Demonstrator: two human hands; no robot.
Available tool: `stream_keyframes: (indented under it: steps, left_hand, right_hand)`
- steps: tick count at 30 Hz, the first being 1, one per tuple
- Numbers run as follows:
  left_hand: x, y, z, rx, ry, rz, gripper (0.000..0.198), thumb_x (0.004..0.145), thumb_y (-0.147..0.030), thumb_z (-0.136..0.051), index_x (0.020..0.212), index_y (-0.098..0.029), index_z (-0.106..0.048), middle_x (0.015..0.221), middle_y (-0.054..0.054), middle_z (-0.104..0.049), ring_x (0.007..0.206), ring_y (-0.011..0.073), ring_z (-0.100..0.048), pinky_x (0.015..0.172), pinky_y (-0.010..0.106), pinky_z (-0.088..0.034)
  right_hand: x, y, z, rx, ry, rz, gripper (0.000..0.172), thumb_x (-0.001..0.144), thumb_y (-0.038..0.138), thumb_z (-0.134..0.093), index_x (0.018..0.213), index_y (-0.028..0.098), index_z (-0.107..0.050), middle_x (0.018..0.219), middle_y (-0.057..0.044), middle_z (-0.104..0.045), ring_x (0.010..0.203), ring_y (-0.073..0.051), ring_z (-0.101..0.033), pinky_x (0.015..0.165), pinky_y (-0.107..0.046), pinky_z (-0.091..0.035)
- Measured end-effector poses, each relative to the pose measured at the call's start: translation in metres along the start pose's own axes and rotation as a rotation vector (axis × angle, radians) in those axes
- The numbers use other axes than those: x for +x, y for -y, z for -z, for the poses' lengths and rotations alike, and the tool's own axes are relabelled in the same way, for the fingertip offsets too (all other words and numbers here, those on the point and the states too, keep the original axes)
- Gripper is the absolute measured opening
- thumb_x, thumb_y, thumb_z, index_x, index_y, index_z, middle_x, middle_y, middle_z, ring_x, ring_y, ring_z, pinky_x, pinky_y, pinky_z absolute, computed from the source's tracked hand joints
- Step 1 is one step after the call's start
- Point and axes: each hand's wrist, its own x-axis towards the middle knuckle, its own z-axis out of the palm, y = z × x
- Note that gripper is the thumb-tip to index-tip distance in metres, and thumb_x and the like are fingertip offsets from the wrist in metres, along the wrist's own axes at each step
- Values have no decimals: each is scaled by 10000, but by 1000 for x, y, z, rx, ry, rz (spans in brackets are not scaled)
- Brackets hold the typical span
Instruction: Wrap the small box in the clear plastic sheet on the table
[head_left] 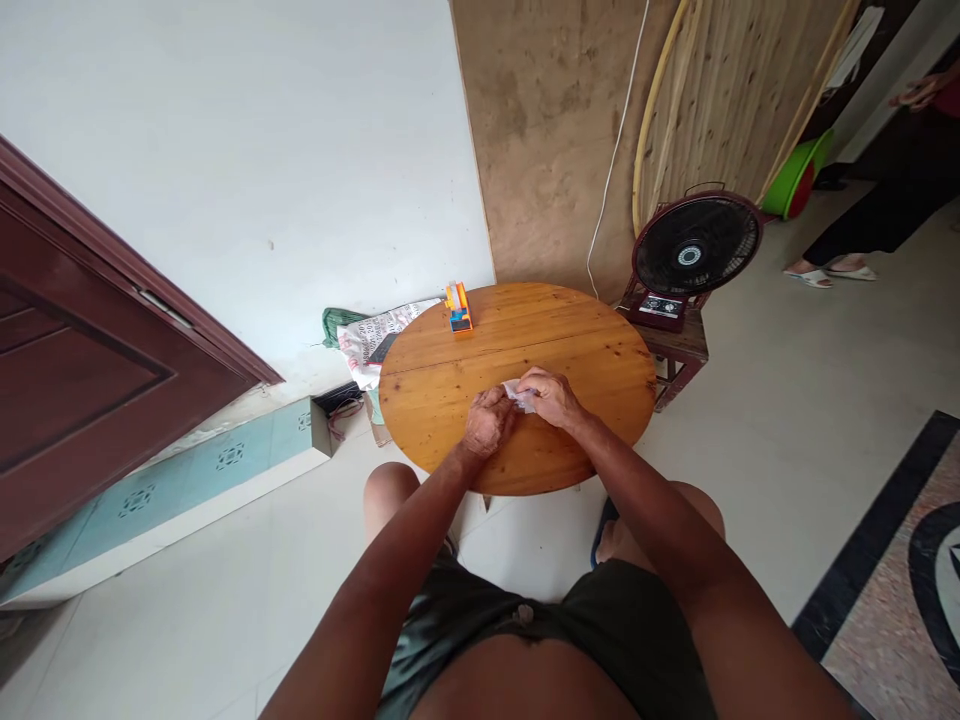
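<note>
Over the near half of the round wooden table (450,390), my two hands meet at a small, crumpled, whitish piece (519,396), perhaps thin plastic or paper; its kind is not clear. My left hand (489,420) is closed on the left side of this piece, and its fingers partly hide it. From the right, my right hand (551,394) pinches it between thumb and fingers. Near the table's far edge stands an orange and blue tape dispenser (459,308), apart from both hands.
A dark red fan (697,250) rests on a wooden stool (686,345) right of the table. A printed white sack (382,335) lies behind the table's left edge, against the wall. Another person (885,215) stands at the far right. My knees are close to the table's front.
</note>
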Motion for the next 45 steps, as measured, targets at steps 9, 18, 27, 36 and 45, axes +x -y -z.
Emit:
stream_keyframes:
  steps: [9, 18, 27, 36, 45]
  left_hand:
    - [-1, 9, -7, -342, -65, 260, 331, 855, -197, -617, 1185, -179, -604, 1150, 104, -651, 1041, 230, -655, 940, 411, -560]
    - [15, 24, -10, -552, 85, 110, 431, 843, -290, -715, 1258, -183, -670, 1352, 152, -601, 1259, 289, -600, 1110, 472, -486]
    - [19, 16, -14, -576, 69, 261, 383, 905, -448, -660, 1177, -182, -707, 1167, 117, -687, 1080, 254, -671, 1016, 436, -546]
    - [21, 20, -14, -490, 73, 78, 687, 826, -419, -751, 1420, -173, -508, 1405, 163, -567, 1313, 303, -551, 1140, 497, -451]
    - [24, 27, -22, -466, 48, 118, 522, 897, -339, -684, 1385, -203, -559, 1378, 136, -620, 1277, 267, -600, 1121, 463, -477]
  right_hand:
    - [-20, 2, -3, -163, -2, 131, 243, 872, 124, -558, 867, 245, -769, 950, -72, -728, 936, -217, -653, 885, -343, -529]
    - [-31, 5, -10, -213, -54, 195, 269, 908, 146, -516, 914, 241, -767, 1016, -95, -716, 1019, -239, -643, 966, -383, -524]
    - [-20, 6, 3, -86, -75, 65, 265, 946, 220, -519, 985, 230, -781, 1037, -88, -731, 960, -211, -679, 890, -339, -552]
    - [-1, -12, 2, -117, -16, -16, 292, 863, 138, -534, 983, 203, -792, 1033, -86, -747, 963, -212, -691, 899, -328, -542]
    - [-8, -21, 4, -93, -4, 18, 372, 894, 135, -495, 1131, 231, -765, 1204, -80, -732, 1121, -220, -674, 1023, -363, -533]
